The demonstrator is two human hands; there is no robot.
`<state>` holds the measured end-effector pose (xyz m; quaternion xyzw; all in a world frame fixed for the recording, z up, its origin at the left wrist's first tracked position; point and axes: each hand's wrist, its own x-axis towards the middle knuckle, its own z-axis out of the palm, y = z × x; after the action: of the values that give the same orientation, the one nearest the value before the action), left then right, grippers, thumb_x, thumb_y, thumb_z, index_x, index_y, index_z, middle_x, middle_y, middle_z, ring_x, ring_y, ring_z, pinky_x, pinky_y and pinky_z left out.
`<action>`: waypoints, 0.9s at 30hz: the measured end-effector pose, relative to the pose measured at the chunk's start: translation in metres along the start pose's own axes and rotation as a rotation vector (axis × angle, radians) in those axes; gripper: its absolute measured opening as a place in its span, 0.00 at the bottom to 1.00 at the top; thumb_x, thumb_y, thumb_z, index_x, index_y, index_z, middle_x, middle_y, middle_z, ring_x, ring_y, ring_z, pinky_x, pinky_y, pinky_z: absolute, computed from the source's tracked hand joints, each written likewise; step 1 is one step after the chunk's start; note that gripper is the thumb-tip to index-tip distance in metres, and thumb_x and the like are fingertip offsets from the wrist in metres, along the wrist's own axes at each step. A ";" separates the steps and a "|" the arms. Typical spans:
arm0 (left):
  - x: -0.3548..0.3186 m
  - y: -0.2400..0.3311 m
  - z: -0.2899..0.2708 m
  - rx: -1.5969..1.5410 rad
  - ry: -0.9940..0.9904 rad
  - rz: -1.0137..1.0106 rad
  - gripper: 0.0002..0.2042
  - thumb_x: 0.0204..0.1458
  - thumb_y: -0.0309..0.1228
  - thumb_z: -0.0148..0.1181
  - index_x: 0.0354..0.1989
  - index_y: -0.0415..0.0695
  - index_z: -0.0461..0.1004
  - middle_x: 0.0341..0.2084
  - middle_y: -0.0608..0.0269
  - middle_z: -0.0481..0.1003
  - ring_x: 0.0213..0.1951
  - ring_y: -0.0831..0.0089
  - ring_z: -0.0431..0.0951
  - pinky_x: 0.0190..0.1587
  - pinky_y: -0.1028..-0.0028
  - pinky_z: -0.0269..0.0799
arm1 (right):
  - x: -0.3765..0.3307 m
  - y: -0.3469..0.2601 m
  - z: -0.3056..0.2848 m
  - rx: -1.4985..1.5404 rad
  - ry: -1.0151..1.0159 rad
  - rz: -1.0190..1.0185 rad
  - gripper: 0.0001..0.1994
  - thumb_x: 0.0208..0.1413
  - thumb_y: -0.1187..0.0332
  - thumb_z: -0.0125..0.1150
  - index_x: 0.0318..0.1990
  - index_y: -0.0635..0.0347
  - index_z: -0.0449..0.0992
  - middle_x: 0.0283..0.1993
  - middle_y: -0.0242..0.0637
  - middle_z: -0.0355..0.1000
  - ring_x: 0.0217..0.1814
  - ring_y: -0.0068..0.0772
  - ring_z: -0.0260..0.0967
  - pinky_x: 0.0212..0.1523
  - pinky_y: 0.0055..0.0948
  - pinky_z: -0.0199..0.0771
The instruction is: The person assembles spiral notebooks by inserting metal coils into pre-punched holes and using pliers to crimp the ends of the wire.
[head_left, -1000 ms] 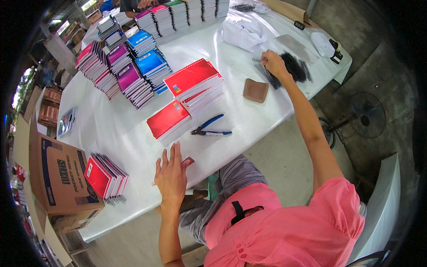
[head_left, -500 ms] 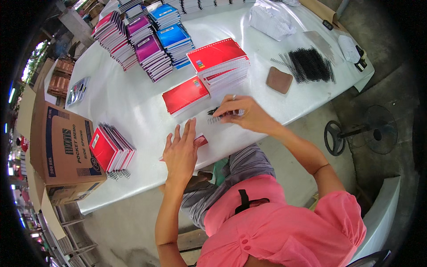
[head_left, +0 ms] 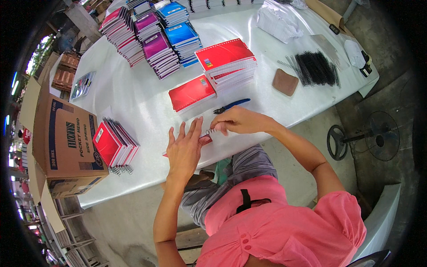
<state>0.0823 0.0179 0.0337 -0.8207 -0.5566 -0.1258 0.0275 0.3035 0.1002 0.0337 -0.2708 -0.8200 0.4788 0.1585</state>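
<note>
My left hand (head_left: 186,144) lies with stretched, spread fingers over a small red-covered notebook (head_left: 206,139); the hand hides most of it. Right beside it, my right hand (head_left: 235,121) is closed, its fingertips pinching a thin wire coil (head_left: 211,131) at the notebook's edge. Just beyond the right hand lies a pair of blue-handled pliers (head_left: 232,105), touched by neither hand. Farther off are a low stack of red-covered pads (head_left: 192,92) and a taller stack (head_left: 226,55), with punched holes along their edges.
Coil-bound red notebooks (head_left: 111,143) stand left, beside an open cardboard box (head_left: 71,142). Purple (head_left: 156,46) and blue notebook stacks (head_left: 182,34) rise at the back. Black coils (head_left: 316,69) and a brown block (head_left: 285,82) lie right. A fan (head_left: 381,135) stands beyond the table.
My right hand has come away from the pliers and moved nearer to me and the notebook, with the coil. The pliers now show in full. My left hand stays on the notebook.
</note>
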 end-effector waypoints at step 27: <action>-0.008 -0.006 -0.017 -0.279 -0.260 0.186 0.25 0.54 0.48 0.55 0.62 0.63 0.66 0.56 0.68 0.73 0.49 0.58 0.78 0.40 0.62 0.76 | -0.127 0.085 -0.141 -0.816 0.411 0.590 0.32 0.33 0.61 0.78 0.49 0.48 0.69 0.52 0.39 0.69 0.63 0.50 0.59 0.58 0.54 0.57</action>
<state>0.0708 0.0095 0.0479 -0.8738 -0.4545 -0.0915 -0.1468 0.5033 0.1572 0.0284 -0.6168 -0.7807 0.0830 0.0565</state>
